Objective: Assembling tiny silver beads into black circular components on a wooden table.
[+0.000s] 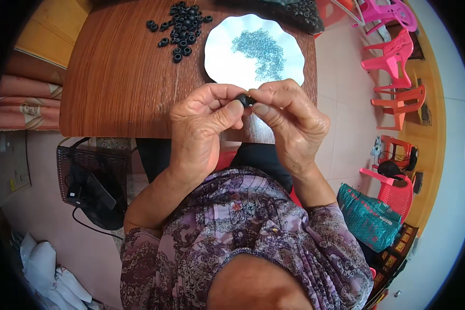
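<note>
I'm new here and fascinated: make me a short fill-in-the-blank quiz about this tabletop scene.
1. The small piece at the fingertips of the left hand and right hand is mostly ____ in colour.
2. The loose pieces lie to the ____ of the plate, as the person sees it.
3. The tiny blue-grey bits lie ____ (on/beside) the plate.

Missing words: black; left; on.

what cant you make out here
Black piece: head view, partly hidden by the left hand.
Whatever the right hand pinches: head view, too small, mostly behind fingertips.
Small pieces on the white plate: head view, too small for single shapes.
Bag of dark pieces: head view, cut by top edge.
</note>
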The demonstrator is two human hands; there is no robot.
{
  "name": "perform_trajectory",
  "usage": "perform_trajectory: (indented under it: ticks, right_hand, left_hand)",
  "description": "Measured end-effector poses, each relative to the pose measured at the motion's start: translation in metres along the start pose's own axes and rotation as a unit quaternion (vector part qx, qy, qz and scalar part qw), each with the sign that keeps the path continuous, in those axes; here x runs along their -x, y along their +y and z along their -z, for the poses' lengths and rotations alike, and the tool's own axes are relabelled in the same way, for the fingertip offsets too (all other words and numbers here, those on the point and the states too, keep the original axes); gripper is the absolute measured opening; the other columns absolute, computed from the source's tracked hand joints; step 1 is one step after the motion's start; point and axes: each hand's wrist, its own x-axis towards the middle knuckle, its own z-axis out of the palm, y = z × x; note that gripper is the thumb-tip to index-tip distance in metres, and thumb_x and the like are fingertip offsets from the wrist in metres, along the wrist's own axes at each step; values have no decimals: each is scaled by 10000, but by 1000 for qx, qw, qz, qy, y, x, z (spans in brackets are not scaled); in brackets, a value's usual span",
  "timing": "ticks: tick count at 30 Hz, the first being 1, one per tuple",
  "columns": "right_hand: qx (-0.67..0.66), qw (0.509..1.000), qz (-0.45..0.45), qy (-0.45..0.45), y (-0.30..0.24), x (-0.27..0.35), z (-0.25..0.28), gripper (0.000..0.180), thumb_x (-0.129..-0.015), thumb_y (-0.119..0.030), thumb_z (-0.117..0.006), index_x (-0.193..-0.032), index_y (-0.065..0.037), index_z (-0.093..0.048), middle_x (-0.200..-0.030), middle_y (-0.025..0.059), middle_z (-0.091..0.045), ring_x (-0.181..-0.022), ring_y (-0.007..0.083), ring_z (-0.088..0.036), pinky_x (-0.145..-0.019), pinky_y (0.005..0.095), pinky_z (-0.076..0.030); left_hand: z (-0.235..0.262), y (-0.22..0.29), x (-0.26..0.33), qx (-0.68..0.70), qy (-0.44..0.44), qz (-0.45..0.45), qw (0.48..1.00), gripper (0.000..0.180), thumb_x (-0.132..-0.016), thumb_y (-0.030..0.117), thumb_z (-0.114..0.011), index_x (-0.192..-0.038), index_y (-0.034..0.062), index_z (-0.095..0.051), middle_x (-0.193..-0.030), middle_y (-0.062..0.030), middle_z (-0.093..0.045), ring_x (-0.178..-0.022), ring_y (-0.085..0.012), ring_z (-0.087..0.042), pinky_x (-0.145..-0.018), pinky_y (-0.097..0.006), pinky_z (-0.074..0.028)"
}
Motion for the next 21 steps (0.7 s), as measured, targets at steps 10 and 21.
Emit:
perform_trajectory:
  ticks: [10, 21]
  right_hand:
    - [-29, 999, -21, 2, 9, 7, 1, 137, -767, 86, -644, -902, 68, -634, -875, 112, -607, -820, 163, -582, -734, 262, -489]
    - [207, 956, 198, 55, 18, 10, -12, 342, -635, 70, -717, -965, 22, -641, -890, 137, -626, -777, 234, -577, -643, 302, -470]
  left_hand:
    - [-2, -3, 1, -6, 3, 41, 999, 147, -834, -2, -603, -966, -67, -600, -813, -90, -633, -656, -78, -540, -610, -182, -435]
    - [-7, 2, 6, 42, 62, 113, 991, 121, -855, 45, -608, -943, -38, -601, -866, -60, -623, -758, -101, -574, -739, -212, -457]
